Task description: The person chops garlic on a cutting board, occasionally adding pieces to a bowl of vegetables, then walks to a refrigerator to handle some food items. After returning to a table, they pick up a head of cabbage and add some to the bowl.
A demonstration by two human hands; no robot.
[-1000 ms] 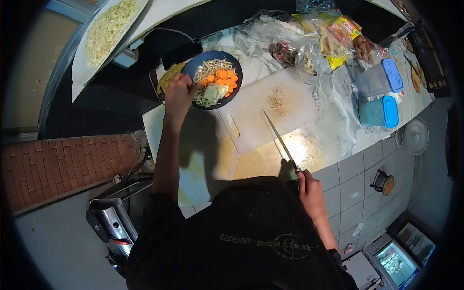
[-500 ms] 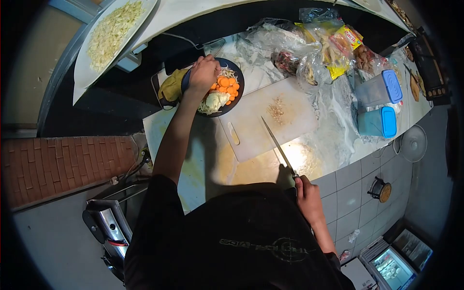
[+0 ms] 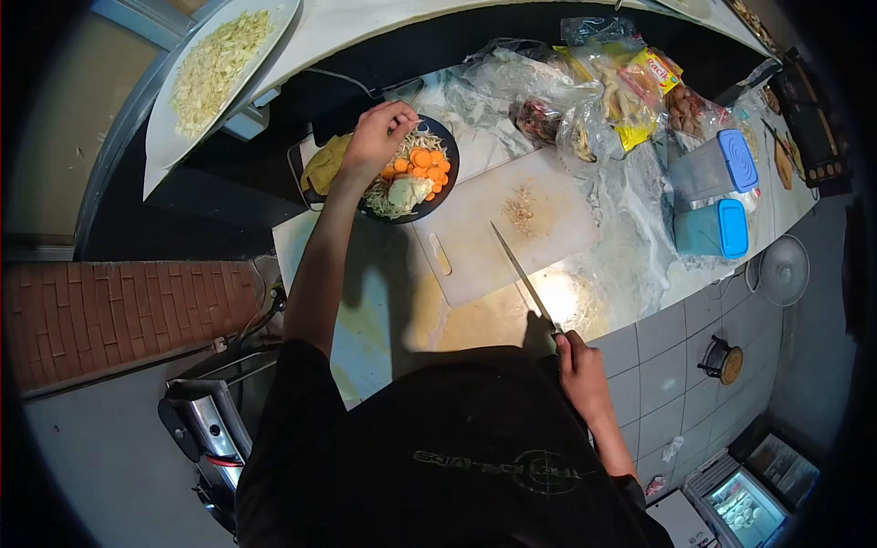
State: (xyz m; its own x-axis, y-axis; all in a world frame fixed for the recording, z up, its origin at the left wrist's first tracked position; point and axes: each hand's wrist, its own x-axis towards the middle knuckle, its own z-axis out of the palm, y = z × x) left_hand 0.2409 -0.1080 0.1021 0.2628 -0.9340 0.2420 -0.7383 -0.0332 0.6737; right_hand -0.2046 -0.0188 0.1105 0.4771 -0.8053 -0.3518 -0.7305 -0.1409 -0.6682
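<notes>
My left hand is over the far left part of a dark plate, fingers curled together; whatever they may pinch is too small to make out. On the plate lie sliced carrots, pale shreds that look like bean sprouts and a pale whitish clump. My right hand grips the handle of a long knife near the counter's front edge. Its blade points away over the white cutting board, where small chopped brownish bits lie.
Clear plastic bags of food sit at the back right. Two plastic containers, one with a blue-violet lid and one with a bright blue lid, stand at right. A green-brown cloth-like item is left of the plate. A white platter of chopped pieces rests higher up.
My left hand has shifted slightly left and its fingers have lifted off the food, uncovering more of the plate. My right hand and the knife have hardly moved.
</notes>
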